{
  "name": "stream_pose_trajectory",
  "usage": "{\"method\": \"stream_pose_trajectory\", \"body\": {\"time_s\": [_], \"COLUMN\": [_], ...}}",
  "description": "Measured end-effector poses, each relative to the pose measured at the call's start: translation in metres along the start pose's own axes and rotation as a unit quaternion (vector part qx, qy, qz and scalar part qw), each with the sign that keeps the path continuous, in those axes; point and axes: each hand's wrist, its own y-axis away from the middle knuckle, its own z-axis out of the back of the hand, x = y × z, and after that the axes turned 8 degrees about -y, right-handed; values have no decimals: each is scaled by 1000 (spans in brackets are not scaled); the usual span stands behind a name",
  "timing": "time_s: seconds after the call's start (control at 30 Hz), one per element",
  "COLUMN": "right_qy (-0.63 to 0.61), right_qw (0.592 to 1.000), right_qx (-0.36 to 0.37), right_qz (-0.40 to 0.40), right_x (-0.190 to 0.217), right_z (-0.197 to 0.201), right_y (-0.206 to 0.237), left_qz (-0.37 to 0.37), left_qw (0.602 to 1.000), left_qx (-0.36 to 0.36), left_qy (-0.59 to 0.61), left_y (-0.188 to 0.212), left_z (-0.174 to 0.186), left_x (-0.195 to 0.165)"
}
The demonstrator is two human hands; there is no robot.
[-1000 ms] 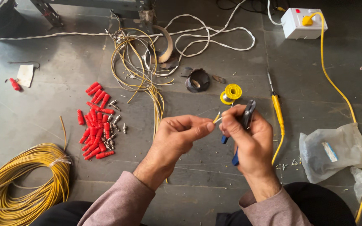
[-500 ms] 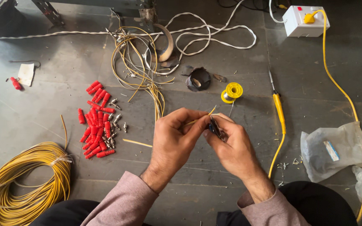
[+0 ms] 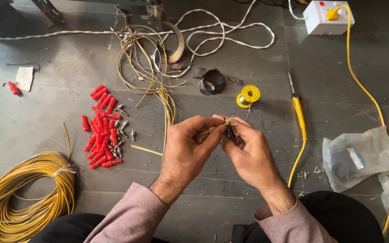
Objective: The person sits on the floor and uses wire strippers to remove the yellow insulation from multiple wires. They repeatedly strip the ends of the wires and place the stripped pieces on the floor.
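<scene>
Left hand (image 3: 186,146) pinches a short yellow wire (image 3: 213,129), fingers clamped near its end; right hand (image 3: 248,153) grips a small dark tool (image 3: 230,132) against it, just above the floor. Thin, light, bendy stuff, best held close to the tip. Red plugs (image 3: 102,130) and soldering iron (image 3: 299,112) lie clear

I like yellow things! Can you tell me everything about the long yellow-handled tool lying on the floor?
The yellow-handled tool lies flat on the grey floor, right of the small yellow spool. It has a thin dark metal tip pointing away and a plastic-looking yellow handle. A yellow cord runs from the handle's near end toward the person. Nothing holds it.
</scene>
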Motion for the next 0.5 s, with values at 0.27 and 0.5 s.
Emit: {"method": "stream_pose_trajectory", "body": {"time_s": [0.27,0.5], "right_qy": [70,119], "right_qw": [997,992], "right_qx": [-12,-31], "right_qz": [27,39], "right_x": [0,-4], "right_z": [1,1], "right_y": [1,2], "left_qz": [-44,2], "left_qw": [999,999], "left_qx": [-7,6], "left_qy": [20,-35], "left_y": [0,-2], "left_z": [0,3], "left_x": [1,-3]}}
